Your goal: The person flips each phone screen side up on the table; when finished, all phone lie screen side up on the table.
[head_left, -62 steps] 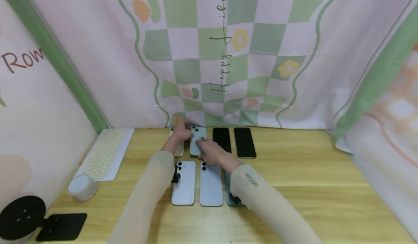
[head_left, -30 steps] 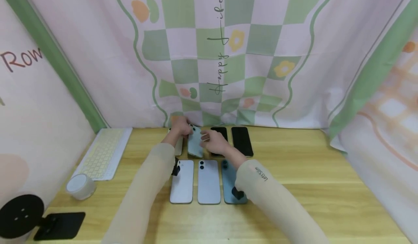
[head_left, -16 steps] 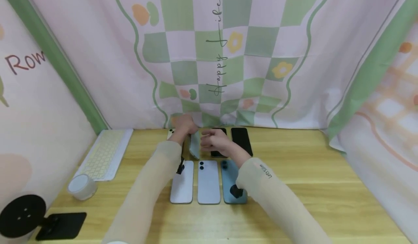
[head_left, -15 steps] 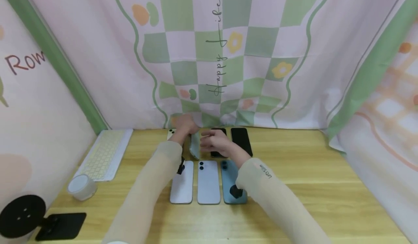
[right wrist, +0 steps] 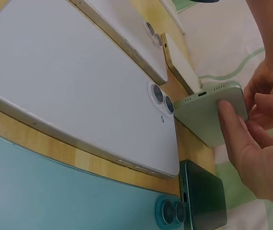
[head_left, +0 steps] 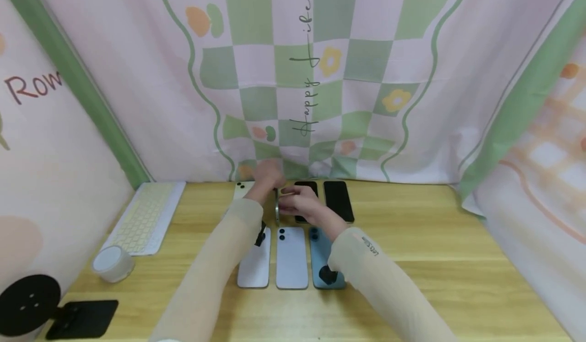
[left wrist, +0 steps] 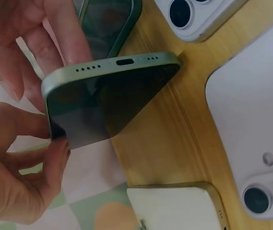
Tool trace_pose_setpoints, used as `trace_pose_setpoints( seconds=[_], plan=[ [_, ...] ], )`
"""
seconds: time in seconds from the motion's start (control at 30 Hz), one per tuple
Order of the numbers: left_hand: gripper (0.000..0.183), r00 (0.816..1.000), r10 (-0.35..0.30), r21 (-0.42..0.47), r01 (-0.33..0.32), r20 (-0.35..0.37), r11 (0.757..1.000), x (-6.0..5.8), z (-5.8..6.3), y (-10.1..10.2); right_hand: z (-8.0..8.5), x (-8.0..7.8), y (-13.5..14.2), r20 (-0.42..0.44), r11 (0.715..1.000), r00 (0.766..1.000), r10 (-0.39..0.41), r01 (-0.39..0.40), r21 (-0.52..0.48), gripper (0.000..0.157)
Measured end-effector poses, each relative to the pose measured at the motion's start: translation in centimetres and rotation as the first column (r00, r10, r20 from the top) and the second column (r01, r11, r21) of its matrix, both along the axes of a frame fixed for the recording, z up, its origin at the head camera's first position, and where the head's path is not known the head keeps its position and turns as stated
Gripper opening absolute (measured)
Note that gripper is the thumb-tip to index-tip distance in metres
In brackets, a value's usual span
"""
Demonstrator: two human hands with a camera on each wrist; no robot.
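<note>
A pale green smartphone (head_left: 276, 208) stands tipped up on edge in the back row. My left hand (head_left: 269, 174) pinches its far end between thumb and fingers, as the left wrist view shows, where the dark screen (left wrist: 93, 112) faces that camera. My right hand (head_left: 299, 203) is on the other side, its straight fingers against the green back (right wrist: 198, 115) in the right wrist view. To the left lies a cream phone (head_left: 243, 189), partly behind my left arm. Two black-screened phones lie to the right, one (head_left: 305, 184) partly covered by my right hand, the other (head_left: 338, 201) in full view.
In the front row lie a white phone (head_left: 253, 272), a lavender-white phone (head_left: 292, 258) and a blue phone (head_left: 320, 245), camera sides up. At left are a keyboard (head_left: 144, 217), a white round container (head_left: 113, 264) and a black stand (head_left: 84, 319). A printed curtain (head_left: 256, 62) borders the table's back.
The green phone has gone from lying back-up to tilted, then nearly upright on edge. My left hand has swung right with it; my right hand drew off, then came back against its back.
</note>
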State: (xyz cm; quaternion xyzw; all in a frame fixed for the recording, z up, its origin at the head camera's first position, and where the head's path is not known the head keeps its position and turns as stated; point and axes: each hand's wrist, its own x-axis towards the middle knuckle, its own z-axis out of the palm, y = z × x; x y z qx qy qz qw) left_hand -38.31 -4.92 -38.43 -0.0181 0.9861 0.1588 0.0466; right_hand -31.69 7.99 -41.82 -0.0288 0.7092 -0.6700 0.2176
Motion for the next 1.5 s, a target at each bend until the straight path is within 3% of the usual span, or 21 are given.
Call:
trace_pose_setpoints(
  seconds=[0.17,0.4,0.57,0.67,0.77,0.9,0.97,1.03,1.13,1.2,1.33,1.5],
  plan=[
    [0.016,1.0,0.019,0.16,-0.019,0.002,0.987,0.0,-0.4,-1.0,0.3,0.6,-0.6,-0.041,0.995,0.997,-0.067,0.07,0.067,0.044],
    [0.036,1.0,-0.009,0.349,0.013,-0.013,0.937,0.1,-1.2,-2.0,0.5,0.8,-1.4,-0.075,0.974,0.985,-0.155,0.165,0.155,0.04],
    [0.034,0.999,-0.032,0.502,0.02,0.014,0.865,0.1,-2.0,-2.3,0.5,0.5,-1.5,-0.096,0.958,0.977,-0.19,0.206,0.201,0.037],
    [0.032,0.998,-0.045,0.597,0.01,0.044,0.802,0.3,-2.3,-2.6,0.6,0.3,-1.4,-0.098,0.953,0.975,-0.197,0.214,0.215,0.037],
    [0.033,0.996,-0.087,0.56,0.063,0.016,0.826,0.5,-2.2,-3.2,0.5,0.2,-1.2,-0.086,0.954,0.978,-0.19,0.205,0.219,0.039],
    [0.047,0.972,-0.235,0.34,0.221,0.001,0.914,0.5,-2.2,-4.4,0.4,0.2,-0.9,-0.079,0.952,0.981,-0.176,0.19,0.239,0.04],
    [0.059,0.943,-0.329,0.257,0.308,0.043,0.916,0.6,-2.4,-5.1,0.3,0.2,-0.9,-0.076,0.951,0.982,-0.173,0.187,0.247,0.041],
    [0.074,0.908,-0.41,0.2,0.387,0.088,0.9,0.5,-2.7,-5.7,0.0,0.1,-0.9,-0.072,0.949,0.982,-0.176,0.189,0.251,0.042],
    [0.092,0.877,-0.459,0.153,0.438,0.146,0.886,0.7,-3.0,-6.3,-0.4,-0.1,-0.8,-0.057,0.953,0.982,-0.181,0.189,0.236,0.043],
    [0.097,0.875,-0.454,0.109,0.441,0.169,0.891,0.9,-3.2,-6.3,-0.7,-0.2,-0.8,-0.043,0.956,0.983,-0.18,0.185,0.23,0.043],
    [0.101,0.89,-0.412,0.013,0.418,0.196,0.908,1.2,-3.5,-6.4,-0.8,-0.1,-0.7,-0.024,0.96,0.988,-0.152,0.154,0.234,0.049],
    [0.099,0.889,-0.407,-0.059,0.427,0.21,0.902,1.2,-4.0,-6.3,-1.4,-0.2,-0.8,-0.053,0.954,0.995,-0.09,0.101,0.284,0.066]
  ],
)
